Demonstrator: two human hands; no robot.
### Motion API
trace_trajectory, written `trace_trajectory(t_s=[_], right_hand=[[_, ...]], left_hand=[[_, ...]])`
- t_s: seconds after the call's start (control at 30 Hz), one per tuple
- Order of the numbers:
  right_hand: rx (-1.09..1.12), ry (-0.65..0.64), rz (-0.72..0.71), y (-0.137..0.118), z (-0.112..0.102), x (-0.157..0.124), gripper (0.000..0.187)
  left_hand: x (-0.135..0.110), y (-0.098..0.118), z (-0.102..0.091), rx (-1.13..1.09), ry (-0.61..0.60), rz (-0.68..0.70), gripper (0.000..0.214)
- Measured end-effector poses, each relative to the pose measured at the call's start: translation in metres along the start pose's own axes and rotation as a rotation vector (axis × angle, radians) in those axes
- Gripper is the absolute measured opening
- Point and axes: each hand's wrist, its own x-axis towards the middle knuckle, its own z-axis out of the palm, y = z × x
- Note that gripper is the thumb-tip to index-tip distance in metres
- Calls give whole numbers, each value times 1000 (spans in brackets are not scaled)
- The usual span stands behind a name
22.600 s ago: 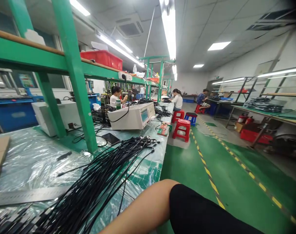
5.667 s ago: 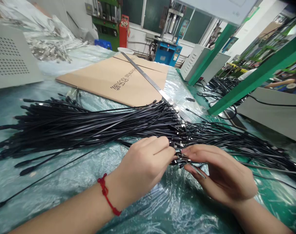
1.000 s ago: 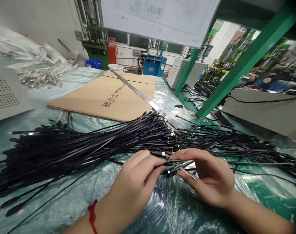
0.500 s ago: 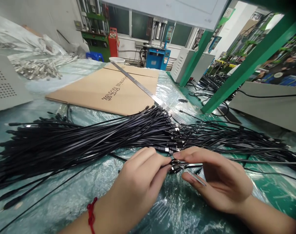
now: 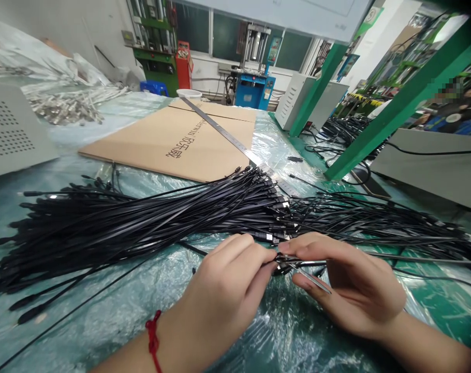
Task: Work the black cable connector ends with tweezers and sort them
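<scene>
A thick bundle of black cables (image 5: 142,217) lies across the plastic-covered bench, its connector ends meeting near the middle. A second spread of black cables (image 5: 375,228) fans out to the right. My left hand (image 5: 223,290), with a red string at the wrist, pinches the end of a cable connector (image 5: 282,267) between thumb and fingers. My right hand (image 5: 348,290) meets it from the right, fingertips closed on the same small connector ends. A thin metal strip (image 5: 311,277) pokes out between my right fingers.
A flat cardboard sheet (image 5: 173,140) lies behind the cables with a long steel ruler (image 5: 227,137) across it. A grey vented box (image 5: 14,129) stands at left, a green frame post (image 5: 394,103) at right, beige equipment (image 5: 429,166) beyond it. A pile of metal parts (image 5: 64,106) sits far left.
Both hands stay pinched together on the connector ends; the view has shifted slightly, and my hands sit a little lower and further right than a second ago.
</scene>
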Motion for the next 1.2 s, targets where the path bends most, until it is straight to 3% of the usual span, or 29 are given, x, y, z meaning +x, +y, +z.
trace_trajectory(t_s=[0.47,0.7,1.2], right_hand=[[25,-22,-31,2,1,3,37],[126,121,43,6,4,-2,36],[59,38,-35,1,1,0,44]], left_hand=[[-4,0,2,6,-24,4,11],[0,4,-4,13,34,19,9],[1,4,-4,35,24,28,9]])
